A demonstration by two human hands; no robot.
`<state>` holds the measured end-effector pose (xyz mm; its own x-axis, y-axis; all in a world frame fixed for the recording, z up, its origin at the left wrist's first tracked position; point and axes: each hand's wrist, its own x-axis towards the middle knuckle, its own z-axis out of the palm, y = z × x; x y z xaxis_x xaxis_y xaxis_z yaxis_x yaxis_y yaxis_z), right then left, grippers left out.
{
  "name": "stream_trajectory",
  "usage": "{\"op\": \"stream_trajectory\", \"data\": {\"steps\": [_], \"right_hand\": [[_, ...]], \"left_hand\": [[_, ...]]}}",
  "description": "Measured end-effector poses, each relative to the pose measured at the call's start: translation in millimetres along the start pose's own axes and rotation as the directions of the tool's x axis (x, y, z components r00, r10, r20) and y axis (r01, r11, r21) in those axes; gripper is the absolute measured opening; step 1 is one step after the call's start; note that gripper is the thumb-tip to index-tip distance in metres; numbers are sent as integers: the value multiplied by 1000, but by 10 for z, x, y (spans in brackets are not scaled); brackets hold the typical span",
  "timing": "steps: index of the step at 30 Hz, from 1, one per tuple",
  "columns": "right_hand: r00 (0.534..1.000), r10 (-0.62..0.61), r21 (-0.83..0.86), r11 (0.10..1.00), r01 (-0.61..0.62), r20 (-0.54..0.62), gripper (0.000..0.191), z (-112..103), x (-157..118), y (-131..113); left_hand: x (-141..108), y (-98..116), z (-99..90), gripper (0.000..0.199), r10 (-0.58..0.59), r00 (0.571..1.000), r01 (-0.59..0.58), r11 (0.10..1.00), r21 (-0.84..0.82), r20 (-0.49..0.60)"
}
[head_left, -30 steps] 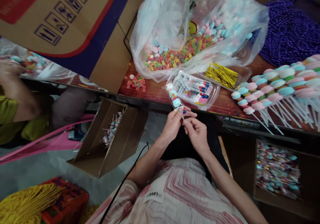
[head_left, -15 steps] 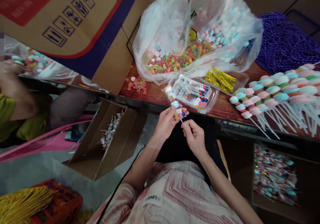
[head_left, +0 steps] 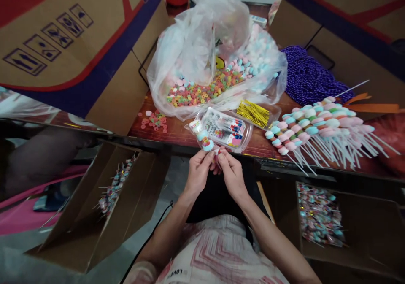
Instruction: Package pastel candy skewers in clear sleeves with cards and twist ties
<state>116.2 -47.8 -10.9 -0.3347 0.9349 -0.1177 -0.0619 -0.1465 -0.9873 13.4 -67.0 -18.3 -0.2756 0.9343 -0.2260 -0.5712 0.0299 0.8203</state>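
Note:
Both hands meet at the table's front edge around one wrapped candy skewer (head_left: 202,137), its pastel candies pointing up and left in a clear wrapper. My left hand (head_left: 198,170) pinches the wrapper just below the candies. My right hand (head_left: 232,171) is closed on the wrapper's lower end, with a bit of red and white print between the hands. The stick is hidden by the fingers. Just behind lies a clear tray (head_left: 249,138) with printed wrappers (head_left: 223,125). Gold twist ties (head_left: 253,113) lie in another tray to its right.
A plastic bag (head_left: 158,77) of candies stands behind the trays. Loose candy rings (head_left: 155,121) lie left. Unwrapped skewers (head_left: 311,125) and purple cord (head_left: 311,73) are at right. Large cartons (head_left: 104,43) flank the table; open boxes (head_left: 133,204) with wrapped skewers stand below. A person's leg shows left.
The view has shifted right. My right hand has moved up from the stick to the wrapper, beside my left hand. My left fingers have closed around the wrapper below the candies.

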Motion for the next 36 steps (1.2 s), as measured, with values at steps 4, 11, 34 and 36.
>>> {"op": "stream_trajectory", "data": {"steps": [4,11,34,36], "right_hand": [[991,126,102,986,-129,30,40,75,59,-73],[990,-58,-777,615,136,128,25,-361,607,-496],[784,-563,-780,602,173,-260,11,-1021,2063,-465],[717,-616,-640,702,311,-327,5,-959,1898,-507]], "left_hand": [[0,109,26,32,-39,993,43,998,-35,112],[195,285,108,26,77,997,-77,979,-191,-10],[359,178,-55,29,-112,993,101,973,-210,-44],[356,152,-37,28,-98,992,83,981,-177,-77]]}}
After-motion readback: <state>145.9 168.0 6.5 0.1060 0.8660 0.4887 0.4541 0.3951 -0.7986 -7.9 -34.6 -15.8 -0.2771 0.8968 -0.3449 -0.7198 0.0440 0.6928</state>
